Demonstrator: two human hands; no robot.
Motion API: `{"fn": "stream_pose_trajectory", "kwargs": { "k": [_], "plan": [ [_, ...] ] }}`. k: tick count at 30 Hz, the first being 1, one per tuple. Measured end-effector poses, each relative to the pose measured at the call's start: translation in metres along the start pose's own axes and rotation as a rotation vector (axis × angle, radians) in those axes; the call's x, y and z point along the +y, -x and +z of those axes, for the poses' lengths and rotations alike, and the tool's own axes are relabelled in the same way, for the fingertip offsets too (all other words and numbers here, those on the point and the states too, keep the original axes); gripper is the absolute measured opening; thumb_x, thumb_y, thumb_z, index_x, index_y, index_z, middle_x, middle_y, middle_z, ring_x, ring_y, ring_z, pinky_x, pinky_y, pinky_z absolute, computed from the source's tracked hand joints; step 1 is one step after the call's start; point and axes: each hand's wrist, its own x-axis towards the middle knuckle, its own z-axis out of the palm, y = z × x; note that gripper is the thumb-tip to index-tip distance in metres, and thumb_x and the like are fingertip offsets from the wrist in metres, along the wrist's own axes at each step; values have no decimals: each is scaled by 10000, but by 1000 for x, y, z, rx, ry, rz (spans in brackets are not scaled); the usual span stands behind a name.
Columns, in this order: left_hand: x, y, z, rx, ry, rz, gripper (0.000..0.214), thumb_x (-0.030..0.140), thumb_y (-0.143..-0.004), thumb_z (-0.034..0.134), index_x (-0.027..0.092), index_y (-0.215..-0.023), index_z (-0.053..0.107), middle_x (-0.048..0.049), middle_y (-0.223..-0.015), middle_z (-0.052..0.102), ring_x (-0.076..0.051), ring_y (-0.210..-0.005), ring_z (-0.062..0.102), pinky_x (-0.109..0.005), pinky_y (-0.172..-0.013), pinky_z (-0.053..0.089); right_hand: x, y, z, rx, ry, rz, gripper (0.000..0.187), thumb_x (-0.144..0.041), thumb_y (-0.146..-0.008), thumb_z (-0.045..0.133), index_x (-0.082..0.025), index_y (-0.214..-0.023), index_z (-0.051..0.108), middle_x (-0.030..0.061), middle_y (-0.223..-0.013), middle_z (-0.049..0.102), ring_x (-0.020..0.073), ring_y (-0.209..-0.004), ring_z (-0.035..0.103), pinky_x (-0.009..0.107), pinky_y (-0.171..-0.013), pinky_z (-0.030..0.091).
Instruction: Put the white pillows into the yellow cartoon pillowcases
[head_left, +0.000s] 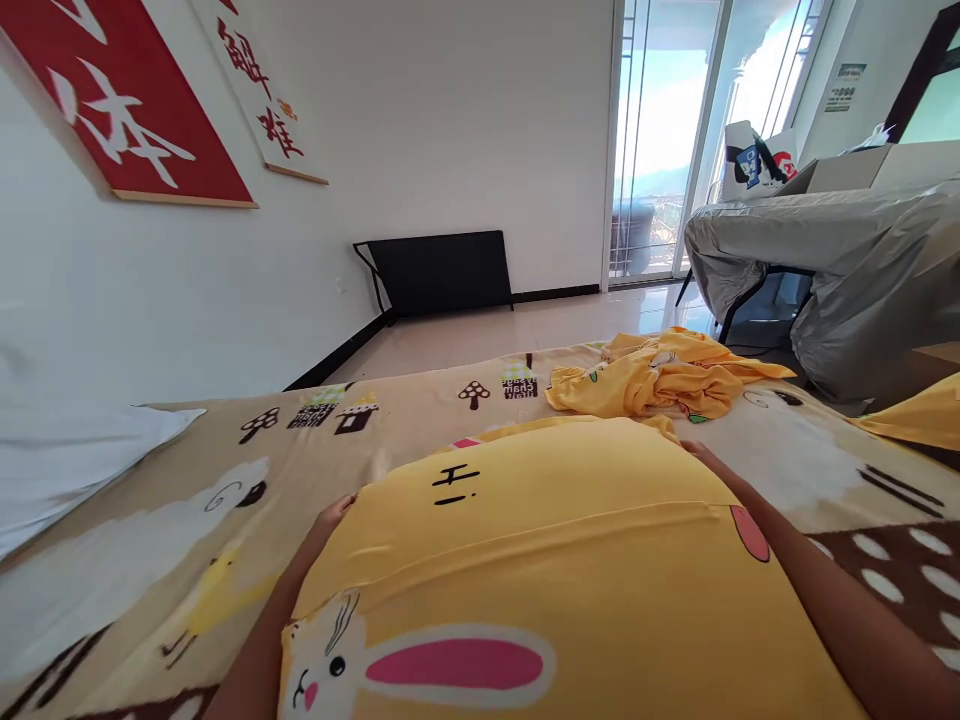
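Far left: red banner [127, 100] on wall, white bedding [67, 450] at the bed edge. Beige cartoon bedsheet [150, 560] covers the bed. Left hand [330, 515] is against the left edge of the yellow pillow [540, 520], touching it; fingers partly tucked behind the fabric, can't tell how far they close. The pillow is centre frame, lying on the sheet between both forearms, bunny print facing the camera, "Hi" lettering on top. Black panel [442, 270] leans on the back wall. Crumpled yellow cloth [660, 375] lies just behind the pillow. Right hand [697, 455] is at the pillow's right edge, touching, mostly hidden; grip can't be told. Grey cover [847, 260] over furniture far right.
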Motion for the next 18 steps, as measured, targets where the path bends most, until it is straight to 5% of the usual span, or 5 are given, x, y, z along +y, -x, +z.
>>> {"fn": "stream_pose_trajectory", "kwargs": {
  "k": [3,6,9,14,18],
  "plan": [
    [19,8,-1,61,-13,-53,342,448,-673,454,175,-797,619,-139,-878,701,-297,-882,645,-325,-735,506,-14,19,13,33,26,-47,220,-352,-753,650,-166,-868,678,34,-813,714,229,-799,664,345,-709,541],
    [45,21,-30,202,-36,-112,321,367,-723,436,147,-875,613,-183,-812,662,-371,-844,626,-427,-726,471,-38,42,12,126,41,-128,273,-380,-870,585,-142,-995,633,44,-954,672,172,-841,639,345,-754,533],
    [83,28,-87,384,8,-117,311,336,-770,421,140,-932,601,-150,-748,609,-380,-851,591,-444,-725,443,-74,57,-5,233,23,-233,299,-389,-905,550,-132,-1049,602,47,-1003,638,149,-849,623,343,-766,526],
    [162,37,-199,672,269,-37,317,381,-843,415,138,-992,553,-9,-773,488,-154,-723,460,-252,-633,394,-157,66,-60,426,-76,-417,285,-377,-825,545,-128,-934,633,36,-779,675,191,-759,621,277,-656,489],
    [196,55,-255,701,494,-26,426,415,-901,327,68,-1088,490,18,-756,441,-70,-601,340,-189,-535,351,-207,83,-98,493,-192,-517,359,-340,-780,465,-127,-1030,612,49,-779,693,182,-681,613,269,-607,475]
  ]
}}
